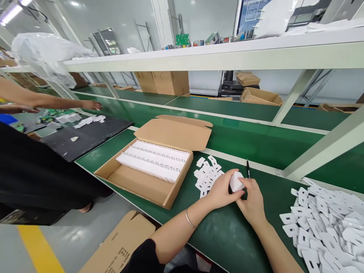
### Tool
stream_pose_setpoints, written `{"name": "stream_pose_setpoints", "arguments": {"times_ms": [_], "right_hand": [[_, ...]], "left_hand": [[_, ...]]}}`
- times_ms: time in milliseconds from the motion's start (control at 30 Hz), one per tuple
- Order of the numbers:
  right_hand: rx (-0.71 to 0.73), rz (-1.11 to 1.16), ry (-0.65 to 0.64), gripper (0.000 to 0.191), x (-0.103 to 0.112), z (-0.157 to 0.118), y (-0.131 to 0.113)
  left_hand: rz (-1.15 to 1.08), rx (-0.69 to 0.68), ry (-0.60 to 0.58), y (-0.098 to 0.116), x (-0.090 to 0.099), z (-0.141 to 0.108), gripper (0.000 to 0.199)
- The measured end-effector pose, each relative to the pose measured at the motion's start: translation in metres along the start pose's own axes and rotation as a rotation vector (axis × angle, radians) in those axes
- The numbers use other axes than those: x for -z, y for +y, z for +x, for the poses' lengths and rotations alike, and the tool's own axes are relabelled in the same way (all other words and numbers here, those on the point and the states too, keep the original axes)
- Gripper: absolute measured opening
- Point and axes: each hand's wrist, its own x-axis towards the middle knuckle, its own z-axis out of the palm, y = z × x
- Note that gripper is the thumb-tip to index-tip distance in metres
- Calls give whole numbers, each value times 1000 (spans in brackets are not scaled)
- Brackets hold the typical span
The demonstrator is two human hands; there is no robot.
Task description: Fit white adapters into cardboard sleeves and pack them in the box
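Over the green desk point(227, 235), the left hand point(220, 191) and the right hand point(253, 201) together grip one small white object point(236, 182), right of the frame's centre, while many flat white pieces point(327, 223) lie at lower right.

Grey floor point(72, 233), yellow stripe point(41, 250)

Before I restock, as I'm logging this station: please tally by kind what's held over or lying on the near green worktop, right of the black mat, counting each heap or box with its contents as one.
White held piece: 1
Heaps of flat white pieces: 2
Open cardboard box: 1
Black pen: 1
Total: 5
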Motion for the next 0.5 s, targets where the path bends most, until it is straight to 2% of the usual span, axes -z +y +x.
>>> {"name": "stream_pose_setpoints", "arguments": {"times_ms": [67,167,267,333,400,500], "right_hand": [[-33,6,9,43,0,0,-1],[-65,30,37,60,0,3,-1],[-89,65,77,63,1,6,0],[-135,80,115,62,3,7,2],[-210,90,145,61,5,7,4],[-316,111,144,58,5,7,5]], "left_hand": [[10,45,43,0,-2,2,61],[-100,52,156,6,0,8,51],[-315,34,278,24,17,8,54],[-420,57,331,37,40,1,59],[-414,72,383,46,73,-12,61],[-180,107,481,45,140,-39,57]]}}
